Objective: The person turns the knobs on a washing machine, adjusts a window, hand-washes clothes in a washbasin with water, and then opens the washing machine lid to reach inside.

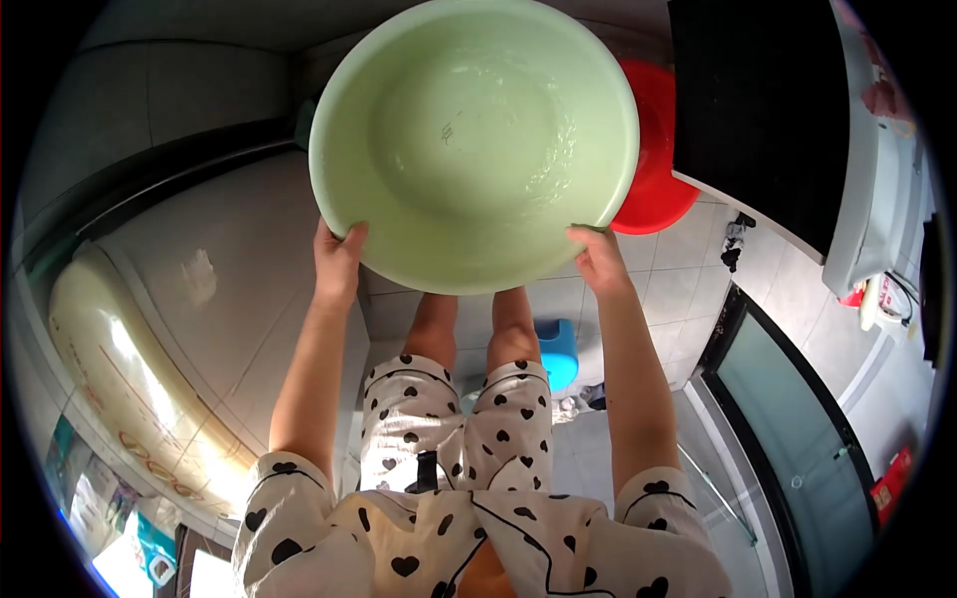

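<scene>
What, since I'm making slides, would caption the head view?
Left hand and right hand hold a green basin by its rim.

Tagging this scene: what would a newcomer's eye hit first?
The large pale green basin at top centre, its near rim held by the left grip and right grip. Next, the bright red tub, partly hidden just right of it. Then the heart-print shirt at bottom centre.

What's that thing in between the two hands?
It's a big pale green basin. The head view shows the left hand and the right hand holding its near edge, with basin stretching between them.
</scene>
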Demonstrator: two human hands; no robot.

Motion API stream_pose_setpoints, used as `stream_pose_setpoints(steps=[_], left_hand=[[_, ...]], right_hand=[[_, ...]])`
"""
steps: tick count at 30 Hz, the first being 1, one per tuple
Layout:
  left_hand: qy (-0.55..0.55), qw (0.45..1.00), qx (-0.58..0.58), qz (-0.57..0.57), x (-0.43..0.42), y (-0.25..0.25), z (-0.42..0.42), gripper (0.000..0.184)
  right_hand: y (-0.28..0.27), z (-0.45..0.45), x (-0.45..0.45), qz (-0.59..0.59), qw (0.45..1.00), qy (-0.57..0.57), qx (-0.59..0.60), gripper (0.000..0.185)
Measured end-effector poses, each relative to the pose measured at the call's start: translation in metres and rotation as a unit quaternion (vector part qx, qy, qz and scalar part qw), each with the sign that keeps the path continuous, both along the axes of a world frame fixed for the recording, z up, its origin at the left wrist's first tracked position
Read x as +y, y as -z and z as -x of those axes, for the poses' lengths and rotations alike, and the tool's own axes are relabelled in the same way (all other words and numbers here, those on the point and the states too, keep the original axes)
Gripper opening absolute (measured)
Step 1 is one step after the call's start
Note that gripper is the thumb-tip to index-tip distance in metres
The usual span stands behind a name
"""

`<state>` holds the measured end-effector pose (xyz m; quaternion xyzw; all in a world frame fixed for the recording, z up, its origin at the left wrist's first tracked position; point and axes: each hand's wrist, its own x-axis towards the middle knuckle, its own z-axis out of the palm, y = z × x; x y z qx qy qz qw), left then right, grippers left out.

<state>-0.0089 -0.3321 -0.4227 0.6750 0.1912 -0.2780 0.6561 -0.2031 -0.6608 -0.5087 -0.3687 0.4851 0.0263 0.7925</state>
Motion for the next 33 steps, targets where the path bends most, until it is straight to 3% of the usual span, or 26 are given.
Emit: stream_pose_setpoints(steps=[4,7,16,21,23,25,30,33], left_hand=[[-0.105,0.990,0.086,0.030,0.004,0.053,-0.004,0.037],[-0.159,0.974,0.163,0.007,-0.017,0.062,-0.004,0.040],[-0.122,0.985,0.122,0.011,-0.023,0.088,0.057,0.034],[-0.226,0.960,0.162,-0.010,-0.046,0.111,0.122,0.035],[-0.333,0.935,0.118,0.045,-0.065,0.125,0.150,0.036],[-0.345,0.919,0.187,0.034,-0.078,0.124,0.173,0.037],[-0.414,0.881,0.229,0.009,-0.078,0.141,0.251,0.034],[-0.443,0.864,0.241,-0.008,-0.042,0.121,0.299,0.033]], right_hand=[[-0.078,-0.048,0.013,0.095,0.995,-0.029,0.028,0.037],[-0.109,-0.053,0.015,0.189,0.979,-0.048,0.063,0.035],[-0.141,-0.011,-0.024,0.279,0.946,-0.158,0.045,0.037],[-0.184,-0.028,-0.031,0.347,0.894,-0.283,0.024,0.038],[-0.189,-0.035,-0.031,0.382,0.861,-0.335,0.001,0.038],[-0.194,-0.043,-0.036,0.405,0.815,-0.413,0.022,0.041],[-0.158,-0.057,-0.038,0.333,0.806,-0.487,0.037,0.043],[-0.133,-0.057,-0.010,0.277,0.783,-0.554,0.063,0.041]])
